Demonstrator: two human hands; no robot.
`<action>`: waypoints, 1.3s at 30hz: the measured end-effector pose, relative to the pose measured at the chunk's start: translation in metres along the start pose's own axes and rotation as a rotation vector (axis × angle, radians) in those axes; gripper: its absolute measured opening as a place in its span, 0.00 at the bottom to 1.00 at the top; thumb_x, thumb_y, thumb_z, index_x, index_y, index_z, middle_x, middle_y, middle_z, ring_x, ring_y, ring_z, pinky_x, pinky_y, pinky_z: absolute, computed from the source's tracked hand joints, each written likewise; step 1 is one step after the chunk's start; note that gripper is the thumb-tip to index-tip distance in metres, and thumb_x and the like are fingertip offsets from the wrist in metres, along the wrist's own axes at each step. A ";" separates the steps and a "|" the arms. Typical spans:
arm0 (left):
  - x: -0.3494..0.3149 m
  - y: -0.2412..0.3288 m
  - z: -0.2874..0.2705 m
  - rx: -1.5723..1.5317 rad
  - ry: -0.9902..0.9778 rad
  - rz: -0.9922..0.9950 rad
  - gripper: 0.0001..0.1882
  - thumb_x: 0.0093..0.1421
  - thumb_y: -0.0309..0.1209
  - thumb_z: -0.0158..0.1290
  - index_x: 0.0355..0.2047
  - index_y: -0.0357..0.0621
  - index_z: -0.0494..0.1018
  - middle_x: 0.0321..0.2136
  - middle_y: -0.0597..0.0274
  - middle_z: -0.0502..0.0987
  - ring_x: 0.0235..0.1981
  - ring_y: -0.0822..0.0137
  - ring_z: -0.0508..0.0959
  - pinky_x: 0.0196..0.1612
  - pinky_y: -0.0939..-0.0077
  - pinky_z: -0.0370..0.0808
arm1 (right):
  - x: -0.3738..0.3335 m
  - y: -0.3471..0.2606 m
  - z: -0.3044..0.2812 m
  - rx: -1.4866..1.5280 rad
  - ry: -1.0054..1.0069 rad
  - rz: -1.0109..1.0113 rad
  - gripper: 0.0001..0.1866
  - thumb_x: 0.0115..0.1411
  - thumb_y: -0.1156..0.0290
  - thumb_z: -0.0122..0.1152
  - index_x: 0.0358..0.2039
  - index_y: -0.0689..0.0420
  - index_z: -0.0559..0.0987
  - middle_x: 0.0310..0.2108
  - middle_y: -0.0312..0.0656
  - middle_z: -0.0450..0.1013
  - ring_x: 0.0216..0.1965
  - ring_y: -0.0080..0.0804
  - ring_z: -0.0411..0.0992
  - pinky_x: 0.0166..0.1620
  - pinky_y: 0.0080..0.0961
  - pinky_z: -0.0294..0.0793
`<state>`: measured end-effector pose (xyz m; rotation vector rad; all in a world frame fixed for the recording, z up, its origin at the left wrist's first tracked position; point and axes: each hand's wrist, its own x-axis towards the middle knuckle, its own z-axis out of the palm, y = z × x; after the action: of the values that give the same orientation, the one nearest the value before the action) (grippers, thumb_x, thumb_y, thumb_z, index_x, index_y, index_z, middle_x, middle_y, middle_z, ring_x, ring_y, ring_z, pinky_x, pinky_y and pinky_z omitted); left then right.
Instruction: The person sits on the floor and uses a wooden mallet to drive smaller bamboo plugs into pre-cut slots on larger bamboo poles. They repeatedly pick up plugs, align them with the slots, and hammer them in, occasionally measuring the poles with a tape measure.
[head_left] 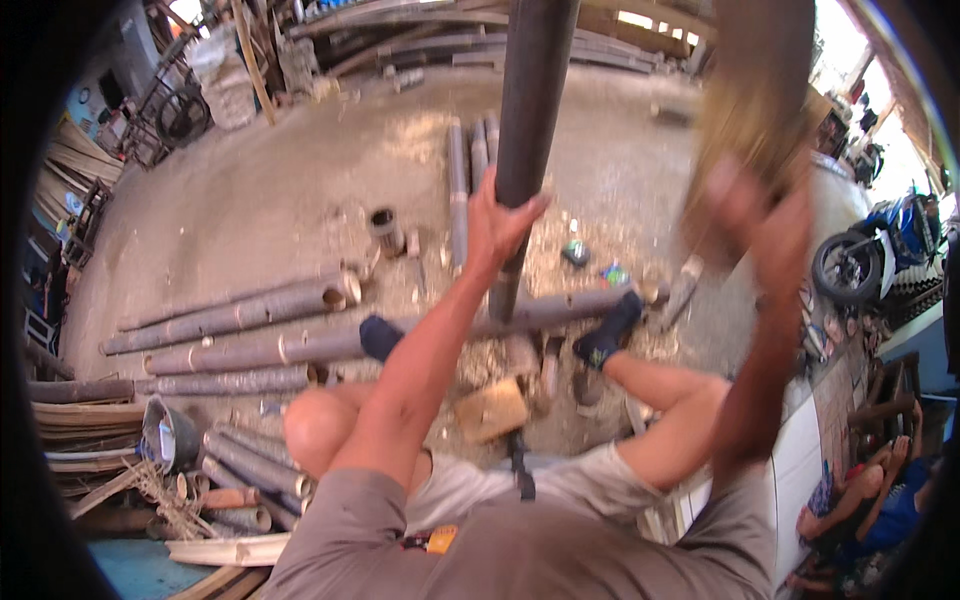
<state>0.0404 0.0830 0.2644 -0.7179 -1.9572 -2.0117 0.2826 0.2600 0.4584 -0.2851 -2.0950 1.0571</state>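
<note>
My left hand (503,228) is wrapped round a dark bamboo pole (533,95) that stands almost upright in front of me. Its lower end meets or overlaps a long bamboo pole (310,345) lying crosswise near my feet; contact is unclear. On the right, my right hand (755,210) is raised and smeared by motion. It is at a thick, long blurred piece (762,70), dark brown above and straw-yellow lower down, whose kind I cannot make out. The fingers' grip there does not show. Between my legs lies a light wooden block (491,409).
Bamboo poles (230,317) lie left, others (459,190) ahead. A short hollow bamboo piece (385,230) stands among shavings. A grey bucket (170,432) and bamboo stack (255,470) are lower left. A motorbike (870,250) and a seated person (885,490) are right.
</note>
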 end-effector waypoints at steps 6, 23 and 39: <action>-0.003 -0.002 0.020 -0.066 -0.016 0.008 0.31 0.50 0.43 0.75 0.45 0.37 0.74 0.34 0.53 0.83 0.34 0.68 0.80 0.43 0.66 0.79 | 0.033 -0.020 -0.115 -0.720 -0.026 -0.060 0.39 0.61 0.46 0.69 0.62 0.63 0.71 0.47 0.48 0.79 0.41 0.38 0.81 0.44 0.38 0.84; -0.002 -0.010 0.014 -0.089 -0.023 0.017 0.31 0.50 0.42 0.76 0.47 0.38 0.75 0.36 0.53 0.85 0.36 0.68 0.82 0.46 0.67 0.80 | -0.003 0.008 -0.180 -0.829 -0.077 0.114 0.36 0.62 0.49 0.69 0.61 0.62 0.74 0.49 0.46 0.80 0.47 0.35 0.80 0.51 0.36 0.80; -0.028 -0.033 0.002 0.044 -0.064 -0.100 0.35 0.51 0.48 0.75 0.49 0.36 0.76 0.38 0.53 0.85 0.39 0.62 0.84 0.45 0.62 0.80 | 0.061 0.089 -0.004 -0.462 -0.238 0.101 0.32 0.63 0.52 0.68 0.60 0.62 0.78 0.51 0.44 0.81 0.52 0.33 0.79 0.57 0.34 0.76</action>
<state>0.0480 0.0830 0.2221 -0.6952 -2.1067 -2.0181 0.2322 0.3494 0.4242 -0.5149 -2.5536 0.6734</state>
